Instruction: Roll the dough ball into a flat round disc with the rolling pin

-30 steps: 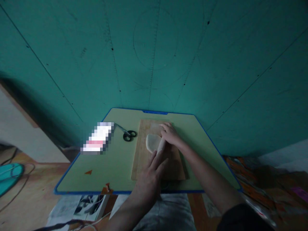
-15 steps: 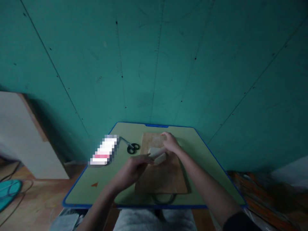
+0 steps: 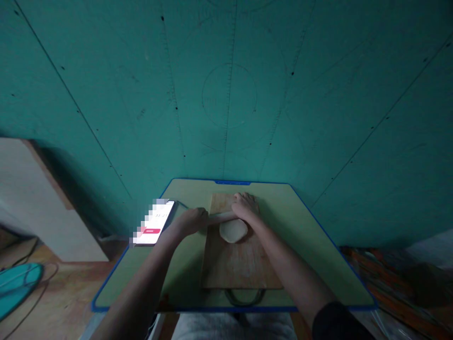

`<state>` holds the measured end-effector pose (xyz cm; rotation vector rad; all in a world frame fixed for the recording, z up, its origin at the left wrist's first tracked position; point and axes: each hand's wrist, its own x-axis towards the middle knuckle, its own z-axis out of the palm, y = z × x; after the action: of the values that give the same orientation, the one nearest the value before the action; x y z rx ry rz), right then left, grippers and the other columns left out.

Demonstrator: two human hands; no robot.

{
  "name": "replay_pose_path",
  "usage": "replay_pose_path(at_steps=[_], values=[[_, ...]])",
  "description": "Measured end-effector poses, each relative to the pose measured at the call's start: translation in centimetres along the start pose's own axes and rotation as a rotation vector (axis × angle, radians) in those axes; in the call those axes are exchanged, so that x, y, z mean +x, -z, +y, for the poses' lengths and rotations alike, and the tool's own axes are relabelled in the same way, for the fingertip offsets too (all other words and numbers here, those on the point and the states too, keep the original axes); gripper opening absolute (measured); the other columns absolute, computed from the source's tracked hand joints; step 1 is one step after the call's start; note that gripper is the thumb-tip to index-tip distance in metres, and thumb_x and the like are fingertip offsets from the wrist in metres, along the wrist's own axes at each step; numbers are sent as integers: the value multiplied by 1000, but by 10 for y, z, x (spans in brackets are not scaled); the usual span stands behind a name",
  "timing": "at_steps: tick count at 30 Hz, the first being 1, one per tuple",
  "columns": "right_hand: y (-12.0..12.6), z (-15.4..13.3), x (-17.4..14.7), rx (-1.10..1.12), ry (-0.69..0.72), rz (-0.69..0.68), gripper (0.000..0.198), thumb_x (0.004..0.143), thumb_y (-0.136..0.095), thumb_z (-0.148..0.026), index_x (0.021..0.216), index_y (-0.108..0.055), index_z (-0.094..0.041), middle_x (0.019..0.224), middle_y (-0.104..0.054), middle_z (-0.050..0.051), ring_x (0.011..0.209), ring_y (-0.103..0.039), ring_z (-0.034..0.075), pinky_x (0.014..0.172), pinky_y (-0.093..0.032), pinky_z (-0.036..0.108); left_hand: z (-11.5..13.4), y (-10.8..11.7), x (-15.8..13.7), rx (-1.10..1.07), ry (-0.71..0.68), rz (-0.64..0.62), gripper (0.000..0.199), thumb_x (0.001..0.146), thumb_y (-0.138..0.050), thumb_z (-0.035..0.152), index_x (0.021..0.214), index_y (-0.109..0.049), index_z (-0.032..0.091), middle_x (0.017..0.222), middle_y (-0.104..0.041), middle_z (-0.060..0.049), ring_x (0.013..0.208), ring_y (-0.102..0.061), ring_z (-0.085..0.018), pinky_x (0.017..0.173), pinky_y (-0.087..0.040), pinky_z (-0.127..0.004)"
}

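A flat, pale round of dough [image 3: 233, 231] lies on a wooden cutting board [image 3: 240, 271]. Just beyond it, a light wooden rolling pin [image 3: 222, 217] spans the board crosswise, at the dough's far edge. My left hand [image 3: 194, 220] is closed round the pin's left end, out past the board's left side. Over the pin's right end, my right hand [image 3: 245, 204] is closed with its fingers toward the board's far right corner. That end of the pin is hidden beneath the right hand.
A lit phone [image 3: 154, 224] lies left on the blue-edged table [image 3: 311, 264]. Behind my left hand, scissors [image 3: 182, 204] show only their blade tip. The board's dark handle [image 3: 244, 298] points toward me. A green wall [image 3: 226, 94] stands directly behind the table.
The rolling pin has moved off the dough to its far side and lies straighter across. My left hand went up and left, now covering most of the scissors. The whole dough round shows now.
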<state>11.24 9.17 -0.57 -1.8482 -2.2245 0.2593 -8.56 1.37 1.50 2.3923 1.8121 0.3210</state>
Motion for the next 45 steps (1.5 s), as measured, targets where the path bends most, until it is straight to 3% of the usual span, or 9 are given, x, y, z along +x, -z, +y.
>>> replay_pose_path(at_steps=[4,9,13,20,24,32,37,42,45], values=[[0,3,-5,-19,44,34,35,84,-46,-24,113,-65,-22,124,-61,14,119,-52,31,103,-33,46,14,-5,-4,138,14,-39,22,87,-47,17,90,-68,13,75,-70,-15,66,-67,-24,61,-50,-32],[1,5,-12,-9,116,61,34,88,-43,-23,112,-67,-23,122,-64,12,116,-54,29,101,-35,44,29,-9,-25,245,83,11,35,93,-34,17,93,-69,10,79,-69,-21,72,-68,-31,61,-49,-37],[2,7,-19,-2,184,77,35,91,-42,-24,113,-70,-22,128,-63,9,121,-53,25,106,-33,39,36,-17,-34,270,153,63,41,96,-30,20,107,-68,11,78,-69,-21,74,-68,-34,59,-48,-39],[-2,15,-31,12,314,154,37,91,-43,-24,112,-73,-18,126,-67,9,127,-50,25,114,-28,39,56,-15,-43,171,368,70,52,100,-22,36,92,-68,14,82,-72,-17,76,-70,-32,62,-48,-37],[-4,19,-36,15,329,181,35,90,-45,-26,110,-74,-21,128,-66,6,132,-45,26,117,-25,45,63,-17,-50,184,345,121,48,101,-22,37,92,-64,15,86,-71,-15,80,-69,-31,63,-46,-35],[1,23,-48,2,366,184,42,93,-39,-26,125,-66,-17,142,-56,7,138,-38,27,116,-27,45,75,-26,-66,255,282,208,39,99,-32,40,89,-60,15,86,-65,-13,84,-63,-29,69,-41,-36],[-1,32,-56,58,398,155,44,96,-34,-25,127,-62,-14,144,-52,12,136,-40,24,116,-27,45,88,-29,-79,285,221,261,40,98,-34,43,90,-61,14,85,-62,-14,80,-57,-29,68,-37,-37],[-4,46,-69,100,454,189,40,98,-31,-23,120,-63,-15,130,-60,13,130,-44,23,116,-29,42,100,-34,-92,298,182,317,42,96,-39,43,102,-63,8,88,-62,-16,80,-54,-29,71,-38,-40],[-6,53,-76,134,478,171,38,99,-30,-24,117,-63,-18,126,-60,12,130,-44,22,116,-30,41,104,-43,-102,280,125,388,48,95,-43,43,118,-59,5,101,-63,-19,89,-56,-30,79,-41,-42]])
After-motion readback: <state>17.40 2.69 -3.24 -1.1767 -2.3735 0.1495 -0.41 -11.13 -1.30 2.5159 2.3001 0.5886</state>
